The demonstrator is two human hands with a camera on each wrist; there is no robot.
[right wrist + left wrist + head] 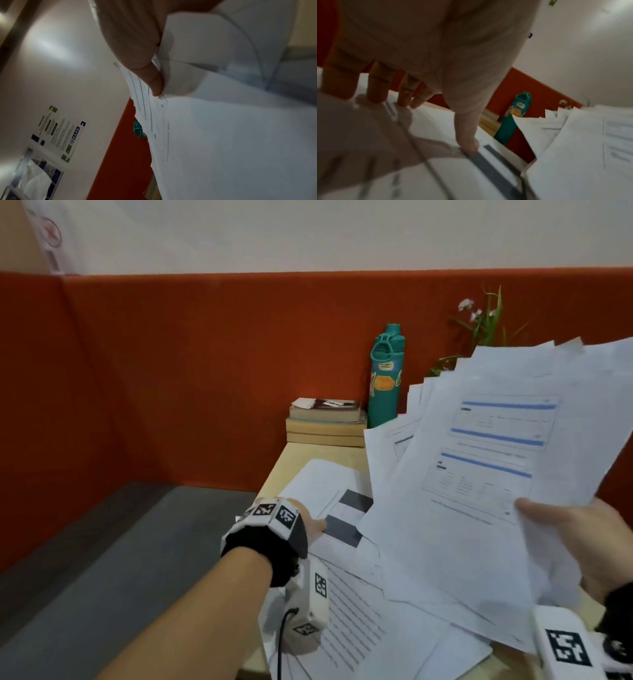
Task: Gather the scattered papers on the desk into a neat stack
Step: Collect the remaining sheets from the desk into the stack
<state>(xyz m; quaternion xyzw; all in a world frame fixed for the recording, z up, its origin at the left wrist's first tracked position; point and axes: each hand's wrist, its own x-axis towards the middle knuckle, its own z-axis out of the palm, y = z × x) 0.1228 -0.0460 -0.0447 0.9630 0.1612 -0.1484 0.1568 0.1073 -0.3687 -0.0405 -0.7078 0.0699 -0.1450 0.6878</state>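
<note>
My right hand point(561, 529) grips a fanned bundle of white papers point(479, 460), lifted and tilted above the desk's right side; its thumb lies on the top sheet with blue bars. From the right wrist, the thumb point(150, 81) pinches the bundle of papers point(223, 135). My left hand point(313, 525) rests on a sheet with dark bars point(346, 515) lying on the desk. From the left wrist, straight fingers point(376, 88) and thumb point(469, 142) press down on that sheet with dark bars point(496, 169). More loose sheets point(359, 628) lie overlapping near the front edge.
Against the orange partition point(171, 371) stand a stack of books point(327, 422), a teal water bottle point(385, 378) and a small plant point(486, 320). The wooden desk point(291, 463) ends at its left edge, with grey floor point(102, 559) beyond.
</note>
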